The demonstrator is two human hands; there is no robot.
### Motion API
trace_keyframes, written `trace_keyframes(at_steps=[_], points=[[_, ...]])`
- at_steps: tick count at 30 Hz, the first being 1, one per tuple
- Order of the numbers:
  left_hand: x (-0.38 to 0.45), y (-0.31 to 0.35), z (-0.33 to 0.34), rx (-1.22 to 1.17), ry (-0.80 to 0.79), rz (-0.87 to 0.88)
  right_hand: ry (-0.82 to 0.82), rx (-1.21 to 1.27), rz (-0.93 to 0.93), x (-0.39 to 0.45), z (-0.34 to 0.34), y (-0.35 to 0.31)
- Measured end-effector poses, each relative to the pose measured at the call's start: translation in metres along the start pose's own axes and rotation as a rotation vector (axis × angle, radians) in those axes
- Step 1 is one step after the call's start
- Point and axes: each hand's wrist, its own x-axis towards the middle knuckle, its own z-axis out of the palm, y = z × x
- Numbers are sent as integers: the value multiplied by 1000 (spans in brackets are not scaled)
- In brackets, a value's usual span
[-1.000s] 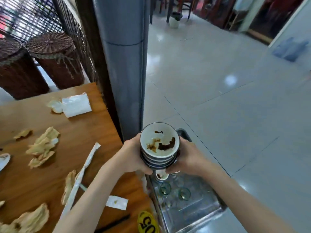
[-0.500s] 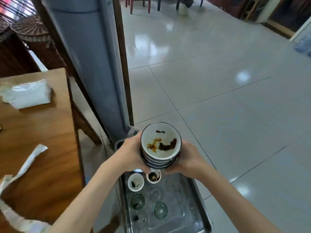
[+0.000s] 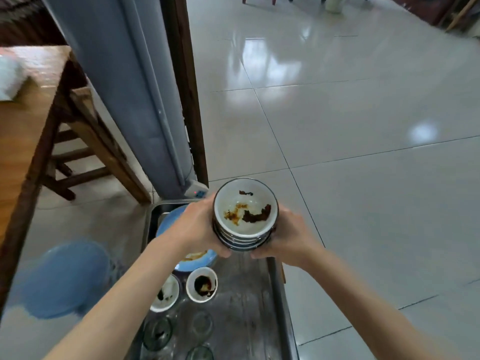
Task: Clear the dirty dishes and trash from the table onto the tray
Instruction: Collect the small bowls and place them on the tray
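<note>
Steel tray [image 3: 279, 294] over glossy tiled floor [image 3: 363, 126], both hands clasping bowl stack [image 3: 245, 216]

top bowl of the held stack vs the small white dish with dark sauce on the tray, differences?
The top bowl is larger and dark outside; the small dish is white throughout. The bowl sits on a stack gripped by the left hand and right hand; the dish rests on the tray. Both are round, white inside, sauce-stained.

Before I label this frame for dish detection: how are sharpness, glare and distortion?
Head view: the stack of bowls is sharp, held between left hand and right hand; the table and blue patch at left are blurred; window glare streaks the floor; wide-angle bending slants the pillar.
</note>
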Motion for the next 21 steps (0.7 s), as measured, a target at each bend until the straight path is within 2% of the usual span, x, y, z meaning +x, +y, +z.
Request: trace_keyframes(at_steps=[10, 21], points=[[52, -40, 51, 210, -10, -124, 6, 13, -44, 55, 32, 59], [83, -83, 90, 223, 12, -140, 39, -148, -41, 88, 59, 93]])
